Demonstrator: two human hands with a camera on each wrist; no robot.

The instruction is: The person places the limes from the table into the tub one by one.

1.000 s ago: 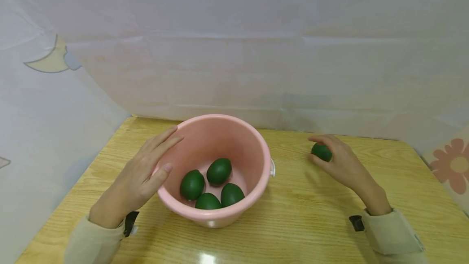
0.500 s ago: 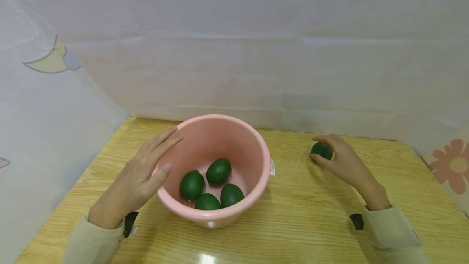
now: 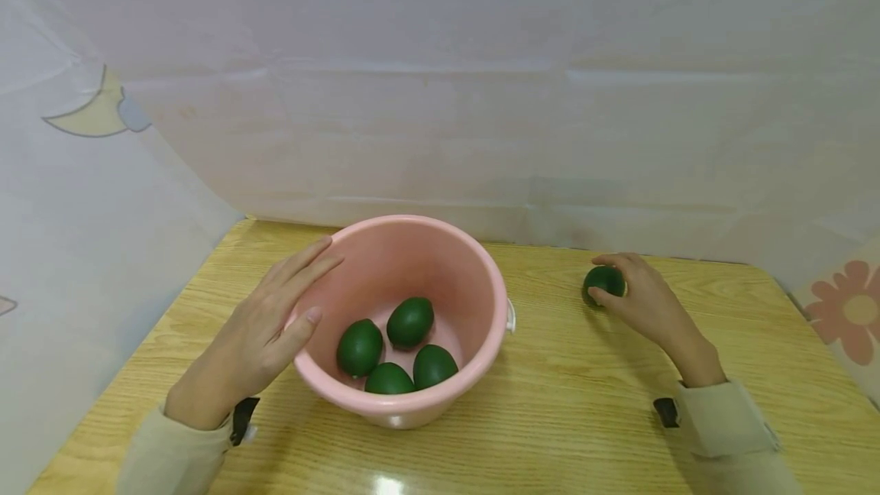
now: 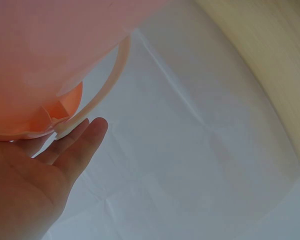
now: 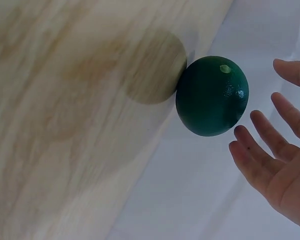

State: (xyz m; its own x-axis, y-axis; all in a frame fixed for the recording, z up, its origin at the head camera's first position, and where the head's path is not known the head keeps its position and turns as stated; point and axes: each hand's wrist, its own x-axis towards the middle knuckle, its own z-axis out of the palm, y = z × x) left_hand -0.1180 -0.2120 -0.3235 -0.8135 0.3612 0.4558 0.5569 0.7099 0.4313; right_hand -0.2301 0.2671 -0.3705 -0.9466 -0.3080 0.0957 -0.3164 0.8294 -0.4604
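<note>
A dark green oval fruit (image 3: pixel 600 279) (image 5: pixel 210 95), which looks like an avocado, stands on the wooden table. My right hand (image 3: pixel 649 308) (image 5: pixel 282 160) is around it with fingers spread; in the right wrist view a gap shows between fingertips and fruit. At the left is a pink bucket (image 3: pixel 419 262) (image 4: pixel 45 55), with several matching green fruits (image 3: pixel 410 322) lying at its bottom. My left hand (image 3: pixel 254 342) (image 4: pixel 30 190) rests along the bucket's left rim, its fingers fairly straight. In the left wrist view those fingers are partly hidden behind the bucket's edge.
The bucket's pale handle (image 4: pixel 110 82) hangs down on its side; a white handle end (image 3: pixel 512 315) shows at its right. Behind the wooden table (image 3: pixel 550 418) hangs a pale sheet (image 3: pixel 426 136) with a moon (image 3: pixel 92 113) and a flower (image 3: pixel 855 308) printed at the sides.
My right hand has drawn back slightly to the right, so more of the green fruit shows beside it. The left hand and the bucket look unmoved.
</note>
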